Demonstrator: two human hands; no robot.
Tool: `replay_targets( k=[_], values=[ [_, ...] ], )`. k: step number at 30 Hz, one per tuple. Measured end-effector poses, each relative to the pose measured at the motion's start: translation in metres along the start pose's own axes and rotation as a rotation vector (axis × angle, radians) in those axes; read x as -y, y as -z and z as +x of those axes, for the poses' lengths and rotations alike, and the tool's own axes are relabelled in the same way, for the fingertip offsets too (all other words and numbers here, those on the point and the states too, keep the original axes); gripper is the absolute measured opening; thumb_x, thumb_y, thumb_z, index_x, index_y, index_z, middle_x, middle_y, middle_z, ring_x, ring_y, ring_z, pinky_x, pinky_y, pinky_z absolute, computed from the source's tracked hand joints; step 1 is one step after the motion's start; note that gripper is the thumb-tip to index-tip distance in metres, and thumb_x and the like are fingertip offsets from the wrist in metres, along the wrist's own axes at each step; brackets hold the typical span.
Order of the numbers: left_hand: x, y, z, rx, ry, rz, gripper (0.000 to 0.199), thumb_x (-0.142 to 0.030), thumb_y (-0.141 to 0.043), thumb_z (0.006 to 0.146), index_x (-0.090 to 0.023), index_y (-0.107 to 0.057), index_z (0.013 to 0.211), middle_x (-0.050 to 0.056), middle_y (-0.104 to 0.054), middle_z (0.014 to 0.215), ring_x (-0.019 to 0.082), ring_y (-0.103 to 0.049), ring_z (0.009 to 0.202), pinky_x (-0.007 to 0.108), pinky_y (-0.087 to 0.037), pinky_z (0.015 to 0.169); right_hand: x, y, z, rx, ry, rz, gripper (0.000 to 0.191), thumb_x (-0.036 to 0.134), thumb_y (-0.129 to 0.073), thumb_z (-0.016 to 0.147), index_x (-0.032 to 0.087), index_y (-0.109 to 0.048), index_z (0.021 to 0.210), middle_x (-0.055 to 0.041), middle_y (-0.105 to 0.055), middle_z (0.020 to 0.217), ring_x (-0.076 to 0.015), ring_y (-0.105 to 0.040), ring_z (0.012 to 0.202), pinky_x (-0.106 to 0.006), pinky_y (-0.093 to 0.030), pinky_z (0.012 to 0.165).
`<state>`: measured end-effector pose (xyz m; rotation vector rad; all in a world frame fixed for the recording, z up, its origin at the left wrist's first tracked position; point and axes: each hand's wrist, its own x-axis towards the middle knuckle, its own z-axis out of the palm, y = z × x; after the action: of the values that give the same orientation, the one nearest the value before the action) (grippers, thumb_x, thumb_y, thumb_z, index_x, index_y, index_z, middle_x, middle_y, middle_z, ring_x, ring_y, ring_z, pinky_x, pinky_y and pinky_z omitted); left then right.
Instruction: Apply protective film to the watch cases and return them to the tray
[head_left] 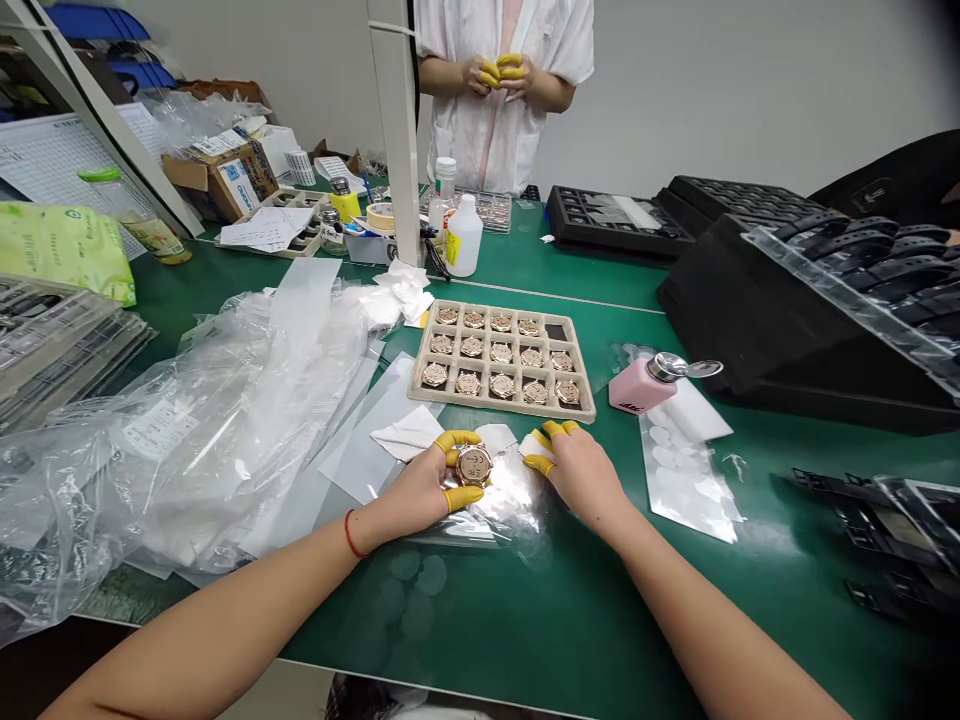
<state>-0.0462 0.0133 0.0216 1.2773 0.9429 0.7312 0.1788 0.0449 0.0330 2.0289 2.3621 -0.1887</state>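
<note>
Between the yellow-covered thumb and fingers of my left hand (427, 485) is a round gold watch case (474, 465), its engraved back facing up. To its right, my right hand (581, 465) pinches a folded white cloth (534, 447) with yellow-covered fingers. Both hands are low over clear plastic film (517, 500) on the green table. Just beyond them lies a beige compartment tray (501, 402) holding several similar gold cases; its back right compartment has no case in it. Another white cloth (407, 433) lies beyond my left hand.
A pink pump bottle (641, 386) stands right of the tray. Crumpled plastic bags (225, 430) cover the left side. Black watch trays (795, 330) fill the right. Behind a white post (397, 130), a person in white (480, 130) stands across the table.
</note>
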Motion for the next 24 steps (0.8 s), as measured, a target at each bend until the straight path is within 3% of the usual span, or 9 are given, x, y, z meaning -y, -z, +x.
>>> replay_targets(
  k=[3, 5, 10, 13, 19, 24],
  values=[
    [-0.002, -0.001, 0.001, -0.018, 0.046, 0.059, 0.052, -0.020, -0.065, 0.074, -0.023, -0.041, 0.119, 0.006, -0.058, 0.108, 0.019, -0.057, 0.095, 0.033, -0.046, 0.082, 0.004, 0.000, -0.003, 0.032, -0.002, -0.023, 0.014, 0.025, -0.049, 0.084, 0.015, -0.058, 0.085, -0.0127, -0.059, 0.086, -0.0275, -0.057, 0.082, -0.032, -0.038, 0.060],
    [-0.003, -0.003, 0.001, -0.022, 0.061, 0.047, 0.050, -0.021, -0.064, 0.075, -0.022, -0.041, 0.119, 0.007, -0.057, 0.110, 0.020, -0.057, 0.097, 0.034, -0.046, 0.082, 0.013, 0.004, -0.010, 0.016, 0.008, 0.059, 0.015, 0.019, -0.042, 0.087, 0.015, -0.057, 0.088, -0.0116, -0.059, 0.086, -0.0245, -0.057, 0.079, -0.030, -0.039, 0.059],
    [0.002, -0.007, 0.001, 0.042, 0.022, -0.061, 0.041, -0.018, -0.061, 0.077, -0.023, -0.043, 0.114, 0.004, -0.057, 0.106, 0.018, -0.059, 0.092, 0.031, -0.048, 0.079, 0.047, 0.001, -0.030, -0.133, 0.347, 0.329, 0.018, 0.016, -0.044, 0.085, 0.019, -0.056, 0.098, -0.0073, -0.061, 0.090, -0.0194, -0.057, 0.082, -0.027, -0.042, 0.066],
    [0.009, -0.007, 0.004, 0.069, 0.023, -0.089, 0.038, -0.018, -0.058, 0.078, -0.024, -0.044, 0.113, 0.003, -0.057, 0.102, 0.016, -0.059, 0.088, 0.030, -0.049, 0.076, 0.060, -0.011, -0.031, -0.140, 0.381, 0.244, 0.016, 0.015, -0.049, 0.081, 0.017, -0.059, 0.094, -0.0087, -0.061, 0.087, -0.0210, -0.055, 0.080, -0.028, -0.041, 0.062],
    [0.015, -0.008, 0.007, 0.073, -0.027, -0.101, 0.038, -0.023, -0.060, 0.080, -0.023, -0.043, 0.114, 0.005, -0.056, 0.107, 0.019, -0.056, 0.100, 0.034, -0.046, 0.087, 0.051, -0.021, -0.011, -0.154, 0.287, 0.204, 0.017, 0.011, -0.048, 0.078, 0.017, -0.058, 0.091, -0.0081, -0.060, 0.087, -0.0209, -0.051, 0.080, -0.028, -0.037, 0.060],
    [0.010, -0.008, 0.005, 0.088, -0.064, -0.056, 0.040, -0.024, -0.062, 0.079, -0.023, -0.045, 0.114, 0.006, -0.055, 0.111, 0.020, -0.055, 0.103, 0.035, -0.044, 0.089, 0.041, -0.008, -0.010, -0.255, 0.451, 0.343, 0.022, 0.007, -0.042, 0.080, 0.019, -0.059, 0.091, -0.0062, -0.059, 0.085, -0.0195, -0.046, 0.080, -0.029, -0.036, 0.066]
  ],
)
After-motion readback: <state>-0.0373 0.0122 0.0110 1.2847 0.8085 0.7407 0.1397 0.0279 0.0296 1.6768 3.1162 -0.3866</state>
